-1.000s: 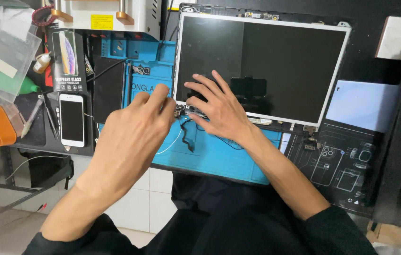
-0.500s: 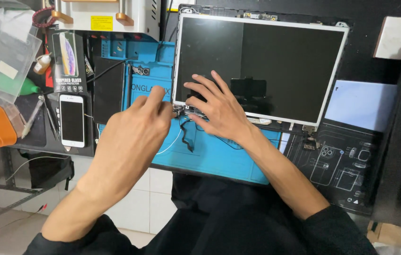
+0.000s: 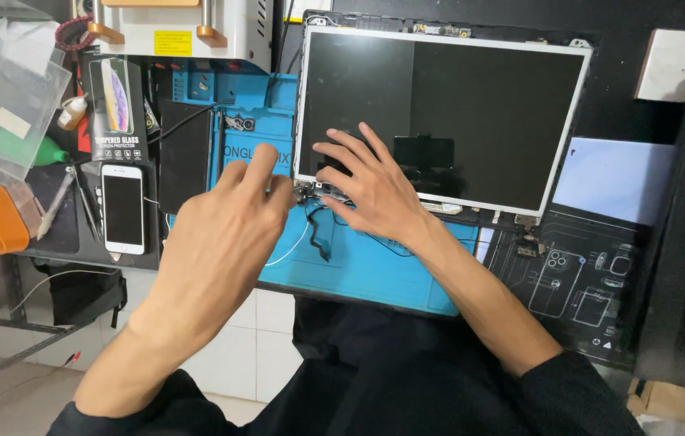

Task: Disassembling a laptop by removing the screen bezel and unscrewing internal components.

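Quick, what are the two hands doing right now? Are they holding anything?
Left hand: fingers pinched together at the screen panel's lower left corner; anything held is hidden.
Right hand: open, fingers spread, resting on the panel's bottom edge, gripping nothing.

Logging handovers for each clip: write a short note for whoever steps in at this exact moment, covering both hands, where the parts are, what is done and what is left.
Left hand: bare, holds nothing, fingertips at the lower-left corner of the laptop screen panel.
Right hand: spread flat on the panel's lower edge, steadying it.
Panel lies face up, half on the blue work mat, bezel already off, metal frame bare.
A black cable trails from that corner onto the mat.
White phone lies left, untouched.
Left: whether the cable is unplugged cannot be seen; check first.
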